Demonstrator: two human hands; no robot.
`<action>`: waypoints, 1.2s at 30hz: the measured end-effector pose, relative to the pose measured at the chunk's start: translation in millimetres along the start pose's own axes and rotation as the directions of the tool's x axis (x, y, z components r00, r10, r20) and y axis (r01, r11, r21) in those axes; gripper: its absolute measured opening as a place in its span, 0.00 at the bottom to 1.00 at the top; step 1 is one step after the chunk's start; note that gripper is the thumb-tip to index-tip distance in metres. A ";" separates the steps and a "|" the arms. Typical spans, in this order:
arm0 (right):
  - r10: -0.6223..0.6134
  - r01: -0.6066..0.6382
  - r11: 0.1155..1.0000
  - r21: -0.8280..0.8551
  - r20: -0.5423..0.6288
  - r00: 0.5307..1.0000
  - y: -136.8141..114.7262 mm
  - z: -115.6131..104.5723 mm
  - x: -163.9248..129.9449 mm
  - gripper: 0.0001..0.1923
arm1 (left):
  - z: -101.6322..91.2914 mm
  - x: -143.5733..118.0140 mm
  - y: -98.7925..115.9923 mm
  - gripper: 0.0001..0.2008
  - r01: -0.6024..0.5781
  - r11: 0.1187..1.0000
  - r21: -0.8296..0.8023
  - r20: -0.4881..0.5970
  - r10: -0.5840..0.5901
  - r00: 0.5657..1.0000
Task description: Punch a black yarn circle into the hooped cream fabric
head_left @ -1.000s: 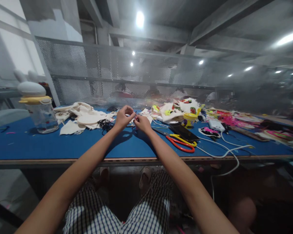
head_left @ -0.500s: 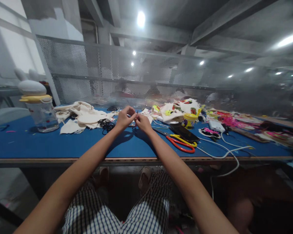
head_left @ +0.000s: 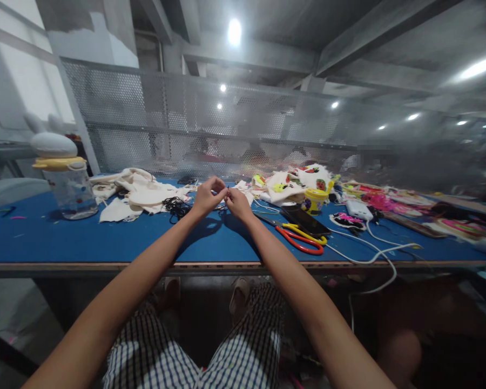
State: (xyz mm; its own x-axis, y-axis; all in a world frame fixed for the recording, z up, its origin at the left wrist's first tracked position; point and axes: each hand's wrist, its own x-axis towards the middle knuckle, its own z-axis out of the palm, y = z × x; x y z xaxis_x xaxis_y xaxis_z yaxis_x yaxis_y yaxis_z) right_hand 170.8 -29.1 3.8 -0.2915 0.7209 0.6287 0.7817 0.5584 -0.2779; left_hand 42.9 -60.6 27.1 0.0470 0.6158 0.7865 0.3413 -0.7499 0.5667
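Observation:
Above the middle of the blue table (head_left: 117, 243), my left hand (head_left: 209, 195) and my right hand (head_left: 237, 203) meet at the fingertips. Both are closed in a pinch. Something small and dark seems to be between the fingers, too tiny to name. A tangle of black cord (head_left: 177, 208) lies just left of my left hand. White cloth scraps (head_left: 243, 189) lie behind my right hand. Scissors (head_left: 299, 240) with red and yellow handles rest to its right, alongside a black phone (head_left: 308, 220).
A bottle (head_left: 71, 189) with a yellow lid stands at the left, beside cream cloth (head_left: 146, 189). To the right are a yellow tub (head_left: 315, 201), embroidered cloth pieces (head_left: 287, 186), a white charger (head_left: 359, 209) and a white cable (head_left: 364, 261) hanging over the edge. A perforated metal screen (head_left: 178, 108) stands behind.
My hands stay nearly in place, fingertips still together; the fingers of my right hand shift very slightly. The things on the table have not moved.

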 end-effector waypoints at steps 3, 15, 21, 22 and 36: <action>-0.004 0.004 1.000 -0.020 -0.007 1.000 0.7 0.0 0.0 0.10 | 0.0 0.1 0.8 0.05 -0.003 1.000 -0.003 0.004 0.003 1.000; -0.020 0.020 0.998 -0.056 0.008 1.000 1.2 -1.3 -0.2 0.11 | 0.4 0.5 -0.4 0.03 0.000 1.000 -0.021 -0.007 0.000 1.000; -0.026 0.027 0.997 -0.074 0.008 1.000 1.9 -0.9 0.0 0.10 | 0.5 0.3 -0.1 0.03 0.004 1.000 -0.019 -0.004 -0.004 1.000; -0.027 0.027 0.997 -0.078 0.006 1.000 1.9 -0.8 0.1 0.10 | 0.4 0.4 0.0 0.03 0.007 1.000 -0.017 -0.006 -0.007 1.000; -0.042 0.050 0.982 -0.184 0.046 0.998 -3.6 -5.5 -1.8 0.13 | -0.4 0.3 -1.2 0.03 -0.014 1.000 0.006 -0.019 0.014 1.000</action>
State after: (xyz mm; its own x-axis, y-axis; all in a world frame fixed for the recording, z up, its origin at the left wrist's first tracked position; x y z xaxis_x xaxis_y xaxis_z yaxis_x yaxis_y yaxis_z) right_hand 171.5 -34.6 7.6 -0.3491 0.7148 0.6060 0.8541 0.5088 -0.1081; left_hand 42.1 -59.6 26.8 0.0335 0.6007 0.7988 0.3465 -0.7566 0.5545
